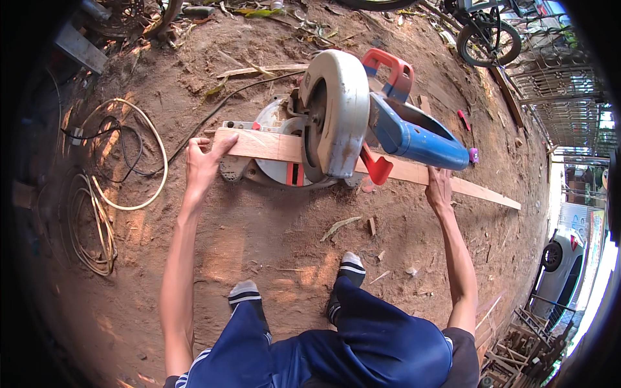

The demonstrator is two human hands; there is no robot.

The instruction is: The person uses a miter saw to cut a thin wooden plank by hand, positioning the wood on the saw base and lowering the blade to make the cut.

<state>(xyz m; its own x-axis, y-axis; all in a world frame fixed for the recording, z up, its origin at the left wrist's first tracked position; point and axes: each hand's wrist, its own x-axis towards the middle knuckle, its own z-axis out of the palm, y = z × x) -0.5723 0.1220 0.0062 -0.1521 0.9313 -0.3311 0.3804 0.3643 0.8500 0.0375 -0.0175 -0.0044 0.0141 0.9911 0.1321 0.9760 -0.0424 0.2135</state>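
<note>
A long pale wooden board (482, 191) lies across the base (272, 169) of a mitre saw, which rests on the dirt. My left hand (207, 155) grips the board's left end, thumb on top and fingers around the edge. My right hand (438, 184) holds the board right of the saw, below the blue motor housing (414, 139). The silver blade guard (336, 110) covers most of the dark blade over the board and hides that stretch of it. The saw's red top handle (391, 64) is untouched, as is the red lever (378, 165) below.
Coiled pale and dark cables (152, 136) lie at the left. Two wheeled bikes (488, 45) stand at the top right beside a fence (543, 103). A silver car (559, 271) is at the far right, near stacked scrap wood (511, 352). Wood offcuts (372, 226) lie near my feet.
</note>
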